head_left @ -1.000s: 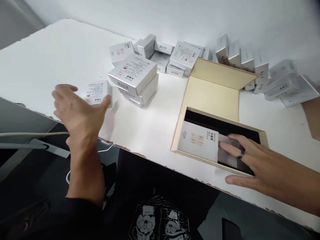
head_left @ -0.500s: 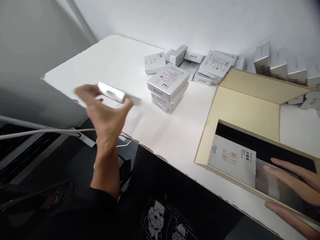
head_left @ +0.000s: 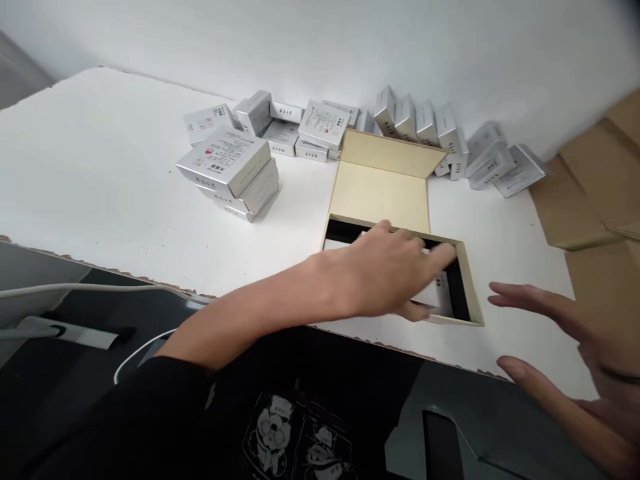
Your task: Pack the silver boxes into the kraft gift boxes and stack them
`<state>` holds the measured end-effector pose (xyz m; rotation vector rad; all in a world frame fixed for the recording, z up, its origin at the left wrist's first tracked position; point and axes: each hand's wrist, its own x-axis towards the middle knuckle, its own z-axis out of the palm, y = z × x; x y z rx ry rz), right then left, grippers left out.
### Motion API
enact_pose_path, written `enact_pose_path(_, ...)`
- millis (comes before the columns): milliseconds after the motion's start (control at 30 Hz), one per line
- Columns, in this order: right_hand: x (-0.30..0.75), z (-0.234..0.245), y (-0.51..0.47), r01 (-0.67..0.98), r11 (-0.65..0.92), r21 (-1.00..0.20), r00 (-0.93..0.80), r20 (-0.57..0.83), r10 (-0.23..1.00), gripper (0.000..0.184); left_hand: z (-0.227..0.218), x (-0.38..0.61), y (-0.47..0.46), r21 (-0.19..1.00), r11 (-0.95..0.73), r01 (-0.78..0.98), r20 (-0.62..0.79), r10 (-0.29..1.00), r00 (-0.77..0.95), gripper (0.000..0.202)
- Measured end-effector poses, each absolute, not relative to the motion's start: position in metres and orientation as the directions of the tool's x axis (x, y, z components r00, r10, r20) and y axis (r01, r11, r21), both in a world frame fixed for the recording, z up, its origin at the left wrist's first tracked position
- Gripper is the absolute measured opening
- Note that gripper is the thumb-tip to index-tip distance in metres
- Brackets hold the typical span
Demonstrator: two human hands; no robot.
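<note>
An open cream gift box with a black lining lies on the white table, its lid folded back. My left hand reaches over it, fingers curved down round a small silver-white carton inside the box; the hand covers much of this carton. Left of that, the edge of another pale carton shows in the box. My right hand is held just right of the gift box, thumb and fingers apart, holding nothing.
A stack of silver cartons stands left of the gift box. More cartons lie and lean along the wall, with several upright ones behind the lid. Brown cardboard is at the right. White cable runs below the table's chipped edge.
My left hand has carried a small carton from the left of the stack to the gift box. My right hand has moved out of the box to its right. The view has turned right.
</note>
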<state>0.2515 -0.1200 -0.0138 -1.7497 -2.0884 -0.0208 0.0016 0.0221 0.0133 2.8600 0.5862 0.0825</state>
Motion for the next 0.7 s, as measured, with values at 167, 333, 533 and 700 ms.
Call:
enact_pose_path(167, 0.257, -0.020, -0.120, 0.903, 0.319, -0.288, -0.248, 0.258, 0.934, 0.059, 0.006, -0.018, 0.025, 0.328, -0.874, 0.360, 0.212, 0.439, 0.873, 0.073)
enact_pose_path(333, 0.225, -0.009, -0.077, 0.842, 0.415, -0.345, -0.388, 0.147, 0.910, 0.060, -0.017, -0.066, 0.013, 0.395, -0.770, 0.501, 0.339, 0.629, 0.699, 0.072)
enact_pose_path(533, 0.193, -0.006, -0.025, 0.837, 0.441, -0.324, -0.516, -0.195, 0.834, 0.064, -0.038, -0.074, 0.006, 0.326, -0.766, 0.554, 0.278, 0.638, 0.718, 0.084)
enact_pose_path(700, 0.210, -0.023, -0.029, 0.864, 0.466, -0.190, -0.497, -0.181, 0.849, 0.059, -0.029, -0.060, 0.009, 0.225, -0.844, 0.486, 0.262, 0.533, 0.804, 0.068)
